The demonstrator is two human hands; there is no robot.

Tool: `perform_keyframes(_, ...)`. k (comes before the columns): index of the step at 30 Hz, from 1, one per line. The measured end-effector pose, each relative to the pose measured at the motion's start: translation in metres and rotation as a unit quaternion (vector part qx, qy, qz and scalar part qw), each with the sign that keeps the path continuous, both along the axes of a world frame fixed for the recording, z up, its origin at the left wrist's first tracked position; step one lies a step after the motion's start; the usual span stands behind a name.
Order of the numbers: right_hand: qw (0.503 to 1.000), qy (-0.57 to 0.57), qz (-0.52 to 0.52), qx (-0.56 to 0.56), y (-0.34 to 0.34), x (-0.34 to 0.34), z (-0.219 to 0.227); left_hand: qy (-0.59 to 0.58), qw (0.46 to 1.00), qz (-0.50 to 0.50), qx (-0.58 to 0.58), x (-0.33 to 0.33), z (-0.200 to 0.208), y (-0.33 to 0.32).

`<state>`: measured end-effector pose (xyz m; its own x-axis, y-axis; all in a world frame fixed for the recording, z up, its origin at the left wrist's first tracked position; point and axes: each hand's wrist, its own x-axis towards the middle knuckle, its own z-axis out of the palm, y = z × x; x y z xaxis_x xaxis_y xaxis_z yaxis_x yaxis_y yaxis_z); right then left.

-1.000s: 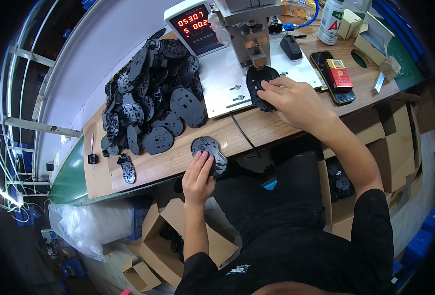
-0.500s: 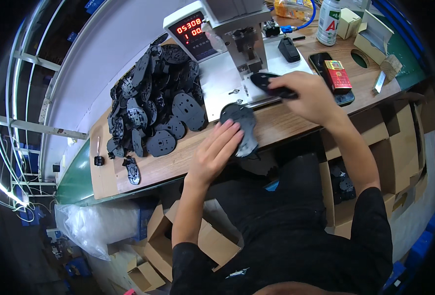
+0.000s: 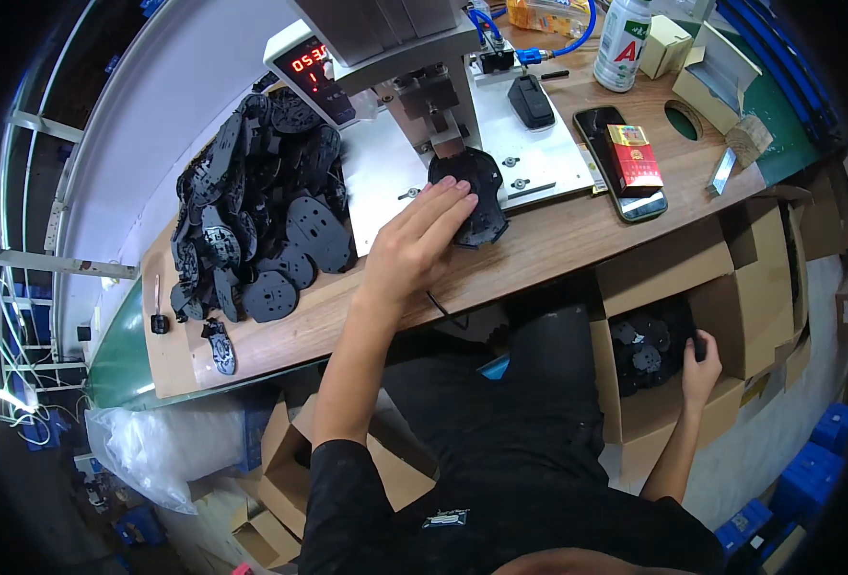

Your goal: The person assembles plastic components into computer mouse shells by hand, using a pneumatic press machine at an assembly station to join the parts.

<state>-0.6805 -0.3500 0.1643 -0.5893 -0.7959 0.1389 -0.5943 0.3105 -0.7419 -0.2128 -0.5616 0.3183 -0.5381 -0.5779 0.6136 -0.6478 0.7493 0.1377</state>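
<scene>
A black moulded plastic part lies under the head of a bench press, its near end over the wooden tabletop. My left hand holds it from the left side, fingers stretched over its top; the thumb is hidden. Down at the right, my right hand is at the inner side of an open cardboard box, its fingers closed round a dark plastic part that shows only partly. Several black parts lie inside that box.
A heap of black plastic parts covers the bench left of the press. Right of it lie a phone with a red packet on it, a white bottle and a small open carton. A plastic bag and cartons stand below.
My left hand has pushed its part forward from the bench edge to beneath the press head. My right hand has taken the other part from the press down to the box.
</scene>
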Motion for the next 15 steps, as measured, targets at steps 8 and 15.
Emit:
perform_keyframes(8, 0.951, -0.076, 0.299, 0.023, -0.088, 0.093, 0.098, 0.016, 1.000, -0.022, -0.005, -0.002, -0.006, -0.002)
perform_keyframes(15, 0.785, 0.127, 0.547, -0.260, -0.189, 0.218, 0.177, 0.021, 1.000, -0.023, -0.005, -0.004, -0.006, -0.003)
